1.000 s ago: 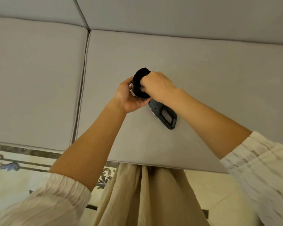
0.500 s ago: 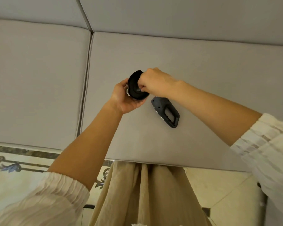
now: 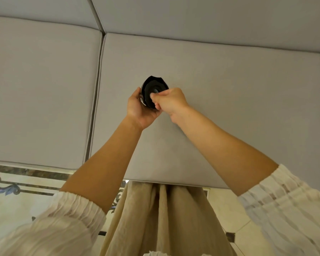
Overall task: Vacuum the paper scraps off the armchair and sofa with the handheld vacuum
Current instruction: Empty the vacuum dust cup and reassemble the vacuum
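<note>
Over a grey sofa (image 3: 229,89), a person works a black round vacuum part (image 3: 154,91) held just above the seat cushion. Nearest, both forearms reach forward from white sleeves (image 3: 292,196). The left hand (image 3: 139,108) cups the part from below, fingers curled round its rim; the right hand (image 3: 171,102) pinches at its centre. The piece looks light, rigid plastic, best held by the rim, as the left hand does. The vacuum's handle is hidden. No scraps show on the cushion.
</note>
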Available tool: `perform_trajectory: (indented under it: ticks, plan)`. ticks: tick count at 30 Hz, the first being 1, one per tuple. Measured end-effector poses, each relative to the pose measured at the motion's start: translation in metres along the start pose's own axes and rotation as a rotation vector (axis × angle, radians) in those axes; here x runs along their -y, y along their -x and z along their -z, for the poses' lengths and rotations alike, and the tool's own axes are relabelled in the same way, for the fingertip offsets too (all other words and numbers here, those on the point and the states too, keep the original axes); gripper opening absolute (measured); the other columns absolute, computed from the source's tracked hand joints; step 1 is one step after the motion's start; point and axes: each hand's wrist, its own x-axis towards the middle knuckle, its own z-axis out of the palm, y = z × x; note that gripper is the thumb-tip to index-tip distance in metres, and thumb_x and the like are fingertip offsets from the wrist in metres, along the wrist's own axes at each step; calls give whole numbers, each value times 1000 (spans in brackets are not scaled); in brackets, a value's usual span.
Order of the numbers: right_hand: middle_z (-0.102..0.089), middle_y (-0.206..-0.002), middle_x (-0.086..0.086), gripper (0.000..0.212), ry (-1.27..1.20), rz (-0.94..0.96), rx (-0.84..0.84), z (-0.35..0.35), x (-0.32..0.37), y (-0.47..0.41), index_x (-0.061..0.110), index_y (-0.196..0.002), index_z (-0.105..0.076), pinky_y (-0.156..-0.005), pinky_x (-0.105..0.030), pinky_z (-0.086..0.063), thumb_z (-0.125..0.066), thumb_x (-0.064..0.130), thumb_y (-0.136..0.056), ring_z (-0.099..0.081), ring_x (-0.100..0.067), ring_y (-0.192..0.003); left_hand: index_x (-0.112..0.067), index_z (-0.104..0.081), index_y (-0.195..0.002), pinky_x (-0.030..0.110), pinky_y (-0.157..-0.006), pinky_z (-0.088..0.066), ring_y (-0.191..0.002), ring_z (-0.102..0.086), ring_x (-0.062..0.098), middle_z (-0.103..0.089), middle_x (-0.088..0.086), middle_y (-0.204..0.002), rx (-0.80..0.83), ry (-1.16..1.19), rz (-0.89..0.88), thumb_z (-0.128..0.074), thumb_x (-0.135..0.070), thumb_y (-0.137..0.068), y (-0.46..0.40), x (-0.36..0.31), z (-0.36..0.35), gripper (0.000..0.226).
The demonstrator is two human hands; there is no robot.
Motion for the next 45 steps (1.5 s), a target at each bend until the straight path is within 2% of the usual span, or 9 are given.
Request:
perform_trajectory:
  ticks: [7, 10, 14, 18, 25, 29, 34, 40, 45]
  plan:
    - [-61, -54, 2, 21, 23, -70, -40, -12, 3, -10, 13, -68, -64, -84, -33, -58, -66, 15, -89, -61, -9, -55, -9, -51, -138, 40, -97, -50, -114, -62, 31, -68, 17, -114, 27, -28, -6, -33, -40, -103, -2, 4, 8, 50]
    - [-66, -62, -1, 11, 57, -36, -44, -15, 4, -12, 8, -87, -70, -75, -28, -58, -65, 17, -90, -64, -9, -56, -8, -58, -127, 39, -85, -54, -98, -67, 29, -72, 15, -102, 14, -40, -2, -32, -39, -103, -3, 3, 8, 47]
    - [-73, -93, -11, 21, 270, 84, -52, -21, 3, -17, 6, -99, -71, -84, -36, -57, -63, 24, -91, -70, -25, -88, -7, -64, -112, 36, -98, -47, -104, -61, 26, -73, 13, -98, -8, -53, 17, -34, -36, -103, -2, -4, 8, 43]
    - [-71, -103, -12, 22, 455, 205, -30, -15, 4, -15, 5, -103, -71, -81, -28, -52, -60, 23, -94, -66, -27, -97, -10, -65, -111, 35, -74, -60, -86, -71, 27, -74, 12, -96, -38, -183, 82, -36, -35, -102, 1, -13, 9, 39]
    - [-63, -92, -12, 17, 691, 341, -9, -10, 5, -19, 10, -79, -59, -56, -20, -35, -55, 17, -95, -62, -28, -92, -12, -66, -108, 34, -78, -58, -87, -70, 24, -73, 9, -96, -35, -285, 143, -39, -37, -101, 4, -22, 2, 37]
    - [-65, -109, -13, 19, 736, 348, -33, -9, 5, -26, 5, -105, -66, -69, -26, -43, -54, 17, -96, -63, -29, -98, -15, -64, -113, 34, -83, -56, -93, -67, 23, -71, 7, -101, -45, -304, 148, -42, -40, -100, 2, -20, -5, 36]
    - [-63, -118, -14, 25, 718, 327, -44, -9, 2, -30, 6, -115, -65, -81, -31, -50, -55, 18, -96, -62, -31, -104, -16, -62, -117, 34, -90, -51, -96, -64, 22, -68, 6, -104, -45, -276, 141, -41, -39, -100, -2, -14, -7, 35]
    - [-70, -97, -13, 18, 640, 355, -4, -4, 5, -30, 5, -103, -71, -83, -35, -56, -63, 16, -91, -68, -28, -88, -16, -62, -117, 34, -92, -51, -103, -62, 22, -67, 7, -110, -4, -303, 134, -41, -39, -99, -6, -20, -5, 37]
    - [-71, -97, -9, 18, 801, 582, -101, 19, 8, -24, 6, -100, -72, -80, -30, -54, -67, 20, -89, -67, -24, -88, -10, -65, -110, 38, -79, -59, -96, -67, 26, -70, 11, -105, 31, -270, 123, -42, -38, -97, -9, -24, -16, 39]
